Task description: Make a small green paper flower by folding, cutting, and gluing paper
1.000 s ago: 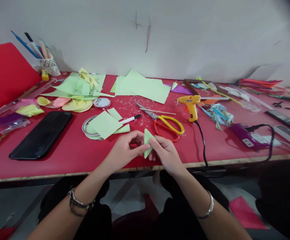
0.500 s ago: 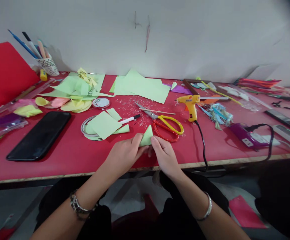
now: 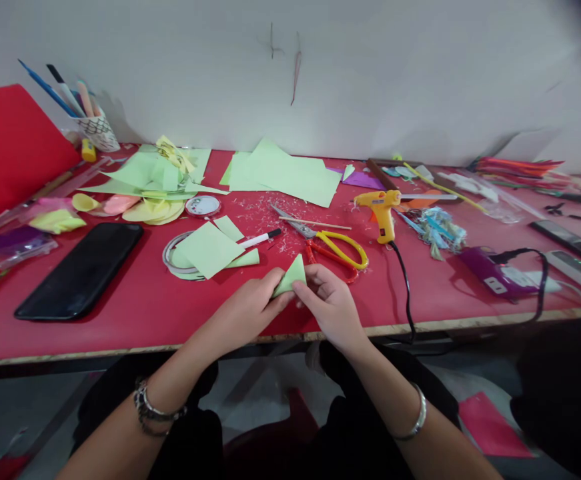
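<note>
A small piece of pale green paper (image 3: 293, 275), folded to a point at the top, is held just above the front of the red table. My left hand (image 3: 257, 297) pinches its left side between thumb and fingers. At its lower right edge, my right hand (image 3: 327, 300) grips it with the thumb in front, the other fingers curled. Right behind the hands lie scissors (image 3: 343, 248) with one yellow and one red handle. Left of them are a square of green paper (image 3: 211, 250) on a roll of tape (image 3: 170, 255) and a white marker (image 3: 260, 238).
A yellow glue gun (image 3: 383, 213) stands on the right, its black cord (image 3: 406, 293) hanging over the table edge. A black phone (image 3: 80, 273) lies at left. Green paper sheets (image 3: 290, 172) lie along the wall. A purple power box (image 3: 490, 273) sits far right.
The folded paper has tilted and dropped slightly. My right thumb has shifted down its edge, and my right fingers have come into view behind it.
</note>
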{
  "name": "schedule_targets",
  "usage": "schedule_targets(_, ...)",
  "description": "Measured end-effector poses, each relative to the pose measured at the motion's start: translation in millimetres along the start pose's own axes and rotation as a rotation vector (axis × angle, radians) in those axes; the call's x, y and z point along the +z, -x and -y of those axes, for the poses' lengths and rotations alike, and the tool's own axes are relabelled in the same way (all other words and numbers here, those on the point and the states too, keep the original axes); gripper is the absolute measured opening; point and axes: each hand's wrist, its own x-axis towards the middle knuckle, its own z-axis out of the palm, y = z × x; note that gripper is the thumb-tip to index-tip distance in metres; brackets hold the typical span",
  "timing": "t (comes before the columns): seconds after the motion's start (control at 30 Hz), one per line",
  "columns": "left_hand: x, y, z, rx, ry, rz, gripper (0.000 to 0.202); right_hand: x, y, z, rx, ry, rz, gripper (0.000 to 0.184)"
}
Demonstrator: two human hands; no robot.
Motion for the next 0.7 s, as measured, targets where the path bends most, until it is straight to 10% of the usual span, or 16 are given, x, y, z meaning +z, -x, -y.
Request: schedule_targets(0.7,-2.7,-2.9,-6.0,-0.073,0.526,-0.057,0.035,0.9,6.9,-4.3,-0.215,0.124,-0.149,0.014)
